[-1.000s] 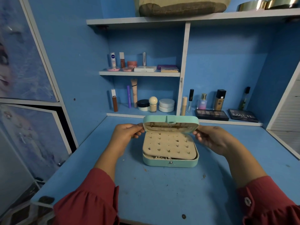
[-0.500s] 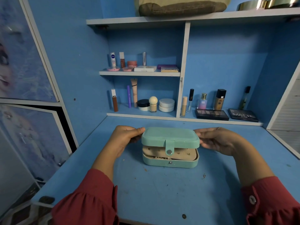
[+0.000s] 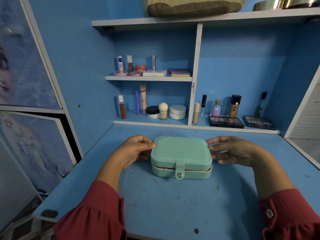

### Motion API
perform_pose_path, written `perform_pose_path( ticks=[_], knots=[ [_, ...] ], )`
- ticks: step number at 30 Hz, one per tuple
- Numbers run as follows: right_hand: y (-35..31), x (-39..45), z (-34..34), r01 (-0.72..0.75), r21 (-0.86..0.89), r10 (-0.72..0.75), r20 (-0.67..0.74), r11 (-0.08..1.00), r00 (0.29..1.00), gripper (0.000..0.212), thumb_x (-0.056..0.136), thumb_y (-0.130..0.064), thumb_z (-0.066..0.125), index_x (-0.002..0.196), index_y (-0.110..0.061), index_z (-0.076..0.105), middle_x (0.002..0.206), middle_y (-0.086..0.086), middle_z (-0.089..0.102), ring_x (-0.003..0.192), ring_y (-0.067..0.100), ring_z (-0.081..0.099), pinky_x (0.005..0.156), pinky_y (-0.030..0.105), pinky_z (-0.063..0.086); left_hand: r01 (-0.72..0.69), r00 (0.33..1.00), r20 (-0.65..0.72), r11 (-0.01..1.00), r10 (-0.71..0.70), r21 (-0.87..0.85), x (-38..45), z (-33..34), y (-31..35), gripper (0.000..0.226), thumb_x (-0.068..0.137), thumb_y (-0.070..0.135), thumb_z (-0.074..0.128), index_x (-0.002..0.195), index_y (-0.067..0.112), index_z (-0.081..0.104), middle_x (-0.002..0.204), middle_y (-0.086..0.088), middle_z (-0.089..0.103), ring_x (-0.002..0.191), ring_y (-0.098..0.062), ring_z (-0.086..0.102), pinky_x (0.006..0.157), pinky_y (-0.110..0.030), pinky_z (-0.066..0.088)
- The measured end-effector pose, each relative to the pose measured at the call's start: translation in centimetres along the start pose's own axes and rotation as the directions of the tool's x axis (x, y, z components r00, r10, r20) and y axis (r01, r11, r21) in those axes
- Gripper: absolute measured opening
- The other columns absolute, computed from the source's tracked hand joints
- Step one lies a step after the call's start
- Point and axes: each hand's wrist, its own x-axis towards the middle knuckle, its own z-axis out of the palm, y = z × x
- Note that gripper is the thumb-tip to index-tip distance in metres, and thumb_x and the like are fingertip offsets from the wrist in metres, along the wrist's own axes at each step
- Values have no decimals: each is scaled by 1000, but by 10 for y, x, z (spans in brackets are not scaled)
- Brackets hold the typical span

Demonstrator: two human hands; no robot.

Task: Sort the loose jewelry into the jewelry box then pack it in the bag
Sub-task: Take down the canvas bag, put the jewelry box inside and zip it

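Note:
A mint-green jewelry box [image 3: 181,153] sits in the middle of the blue desk [image 3: 173,205]. Its lid is down, with a thin gap at the front, and the snap tab [image 3: 179,172] hangs over the front wall. My left hand [image 3: 133,151] holds the lid's left edge, thumb on top and fingers curled beside the box. My right hand [image 3: 232,151] holds the lid's right edge the same way. No loose jewelry shows on the desk. An olive-and-beige bag [image 3: 194,5] lies on the top shelf, above and behind the box.
Shelves behind the desk hold cosmetics: bottles and tubes [image 3: 143,99], jars [image 3: 177,112], and two dark palettes [image 3: 226,121] on the back ledge. Gold tins [image 3: 284,2] stand on the top shelf at right. A mirrored cabinet [image 3: 26,66] borders the desk's left side.
The lid has swung down from upright to nearly flat on the base, hiding the beige earring panel. Both hands followed it down, staying on its side edges.

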Motion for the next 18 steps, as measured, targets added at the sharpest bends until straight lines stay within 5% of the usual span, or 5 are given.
perform_pose_path(
  ticks=[4, 13, 18],
  knots=[
    [0, -4, 6, -34, -133, 43, 64, 991, 997, 50, 73, -43, 67, 112, -11, 64, 97, 17, 72, 76, 25, 70, 58, 28, 56, 54, 998, 44, 998, -55, 26, 0, -1, -1, 11, 88, 11, 65, 98, 13, 61, 79, -8, 66, 69, -20, 61, 66, -34, 53],
    [-1, 1, 15, 71, -169, -83, -67, 983, 994, 45, 69, -38, 74, 102, -7, 70, 91, 16, 74, 77, 26, 71, 61, 28, 56, -98, 993, -52, 992, 103, 85, 3, 10, -1, 19, 91, 14, 61, 110, 17, 67, 100, 4, 71, 87, -5, 65, 65, -12, 50],
    [2, 14, 31, 171, -53, -178, -272, 984, 946, 33, 87, -27, 66, 107, -1, 68, 85, 16, 70, 68, 23, 64, 55, 22, 57, -126, 988, -79, 985, 136, 120, 8, 20, -5, 42, 95, 28, 56, 136, 19, 51, 118, 19, 57, 108, 1, 54, 96, -18, 38]
  ],
)
